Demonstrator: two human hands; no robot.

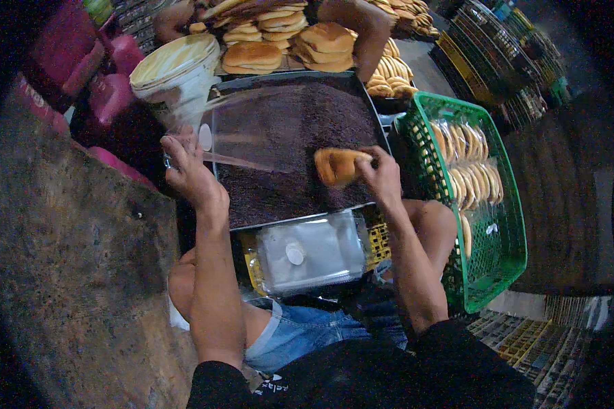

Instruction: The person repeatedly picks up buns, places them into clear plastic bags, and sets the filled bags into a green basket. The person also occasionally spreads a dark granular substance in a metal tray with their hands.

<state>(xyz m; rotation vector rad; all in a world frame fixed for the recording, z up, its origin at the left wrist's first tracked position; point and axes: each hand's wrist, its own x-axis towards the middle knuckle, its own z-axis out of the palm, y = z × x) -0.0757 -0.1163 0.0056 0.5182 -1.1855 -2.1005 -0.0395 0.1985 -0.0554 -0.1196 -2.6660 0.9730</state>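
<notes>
My left hand (191, 167) is closed on the edge of a clear plastic bag (245, 136), which stretches to the right and is smeared by motion. In my right hand (381, 174) I pinch a flat golden-brown bread bun (338, 168) by its right end. Both bag and bun are above a wide metal tray (290, 219) filled with dark brown granules (320, 112) like chocolate sprinkles. Nearer my lap lies a stack of flat clear plastic bags (320, 249), with a white oval label showing on top.
A green crate (488, 300) at the right holds bagged buns (474, 184). At the far left stands a white bucket (174, 78) smeared with pale cream. Bun stacks (252, 58) sit beyond the tray, between another person's arms (355, 27). Several crates (484, 61) are stacked far right.
</notes>
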